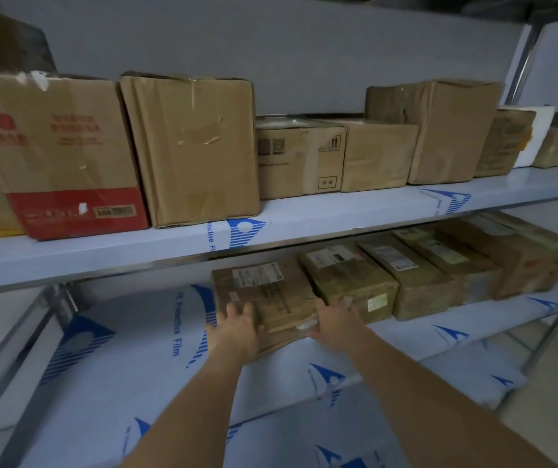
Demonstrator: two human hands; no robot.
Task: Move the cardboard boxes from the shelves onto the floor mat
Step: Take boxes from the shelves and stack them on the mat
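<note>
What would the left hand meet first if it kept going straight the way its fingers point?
The left hand already lies against the near left corner of the leftmost box on the lower shelf, so it would press straight into that box.

**Brown boxes, blue-on-white shelves**

Plain tan tall box [191, 148] up top, beside a tan box with red print and a red base band [58, 153]. The shelves' white protective film [304, 214] carries blue striped logos and lettering.

The upper shelf [304, 214], wrapped in blue-printed film, is carrying a row of cardboard boxes [196, 146]; the lower shelf [119, 383] is bearing smaller labelled parcels [416, 275] side by side.
</note>
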